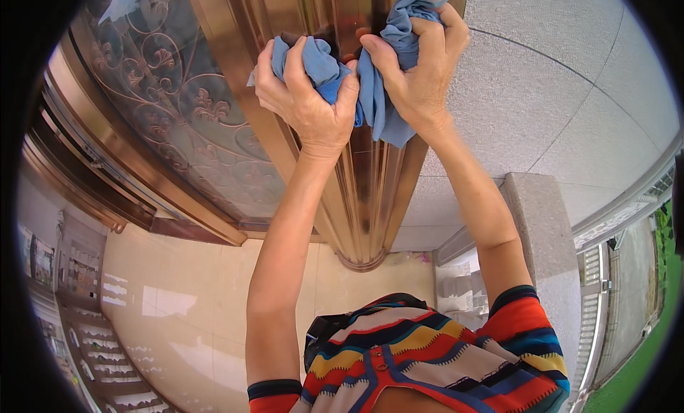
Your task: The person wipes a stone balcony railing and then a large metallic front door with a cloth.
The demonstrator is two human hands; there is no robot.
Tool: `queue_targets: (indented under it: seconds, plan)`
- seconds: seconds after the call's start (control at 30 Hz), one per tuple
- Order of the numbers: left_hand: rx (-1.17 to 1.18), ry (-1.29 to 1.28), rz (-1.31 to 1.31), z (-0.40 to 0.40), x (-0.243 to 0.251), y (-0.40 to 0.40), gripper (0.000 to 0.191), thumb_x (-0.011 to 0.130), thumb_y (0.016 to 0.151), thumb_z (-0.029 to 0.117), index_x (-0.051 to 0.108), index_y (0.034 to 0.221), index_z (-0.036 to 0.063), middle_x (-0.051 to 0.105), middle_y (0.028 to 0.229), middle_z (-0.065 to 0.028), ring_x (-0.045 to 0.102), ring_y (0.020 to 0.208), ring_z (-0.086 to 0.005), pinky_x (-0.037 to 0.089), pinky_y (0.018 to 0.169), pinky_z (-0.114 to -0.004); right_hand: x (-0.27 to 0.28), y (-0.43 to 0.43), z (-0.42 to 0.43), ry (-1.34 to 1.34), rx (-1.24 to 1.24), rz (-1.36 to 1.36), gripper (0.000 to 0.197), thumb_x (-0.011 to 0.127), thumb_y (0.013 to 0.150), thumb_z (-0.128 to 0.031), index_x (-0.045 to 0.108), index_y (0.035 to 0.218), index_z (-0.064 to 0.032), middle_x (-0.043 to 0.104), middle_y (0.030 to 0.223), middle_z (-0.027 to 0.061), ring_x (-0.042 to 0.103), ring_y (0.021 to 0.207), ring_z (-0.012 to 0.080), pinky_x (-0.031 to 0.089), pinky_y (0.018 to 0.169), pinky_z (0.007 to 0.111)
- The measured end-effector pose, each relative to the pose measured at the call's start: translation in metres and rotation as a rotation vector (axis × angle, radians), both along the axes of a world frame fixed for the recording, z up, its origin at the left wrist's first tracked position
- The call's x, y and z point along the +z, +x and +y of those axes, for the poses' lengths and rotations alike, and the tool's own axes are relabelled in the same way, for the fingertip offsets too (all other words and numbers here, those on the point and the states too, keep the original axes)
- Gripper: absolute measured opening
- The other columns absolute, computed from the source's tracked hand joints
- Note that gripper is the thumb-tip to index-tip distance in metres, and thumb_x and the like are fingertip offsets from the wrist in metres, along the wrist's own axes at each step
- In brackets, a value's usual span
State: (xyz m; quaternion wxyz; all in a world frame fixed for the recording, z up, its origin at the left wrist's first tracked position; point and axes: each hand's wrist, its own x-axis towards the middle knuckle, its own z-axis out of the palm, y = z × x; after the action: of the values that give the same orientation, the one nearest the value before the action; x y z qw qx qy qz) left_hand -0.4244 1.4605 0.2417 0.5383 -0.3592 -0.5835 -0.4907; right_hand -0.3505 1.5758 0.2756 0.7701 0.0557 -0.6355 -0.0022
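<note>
Both arms are raised to a fluted, bronze-coloured metal column beside a door. My left hand grips a bunched blue cloth against the column's left part. Slightly higher and to the right, my right hand clutches blue cloth too, its folds hanging below the palm. Between the hands the cloth parts come close together; whether they are one piece I cannot tell. My fingertips are partly hidden in the folds. The column's shiny surface reflects the fingers.
Left of the column is a door panel of glass with scrolled metalwork. A textured grey stone wall stands on the right, above a stone ledge. Glossy beige floor tiles lie below, with a balustrade at the lower left.
</note>
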Motion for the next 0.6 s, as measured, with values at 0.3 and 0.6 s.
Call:
queue_targets:
  seconds: [0.3,0.6]
  plan:
    - [-0.113,0.079,0.075,0.004,-0.003,-0.012,0.063,0.074,0.069,0.033,0.048,0.121,0.0086,0.034,0.132,-0.0212,0.033,0.119,-0.0381,0.024,0.095,-0.048,0.038,0.027,-0.029,0.094,-0.110,-0.121,0.027,0.076,0.061,-0.009,0.055,0.077,-0.0040,0.052,0.102,0.0171,0.049,0.093,0.0341,0.038,0.078,0.044]
    - [-0.114,0.078,0.077,0.002,-0.001,-0.011,0.064,0.074,0.067,0.030,0.048,0.121,0.0083,0.035,0.132,-0.0203,0.033,0.119,-0.0372,0.024,0.094,-0.048,0.056,0.027,-0.038,0.242,-0.240,-0.134,0.027,0.073,0.054,-0.007,0.053,0.073,-0.0064,0.054,0.098,0.0123,0.049,0.087,0.0309,0.037,0.073,0.042]
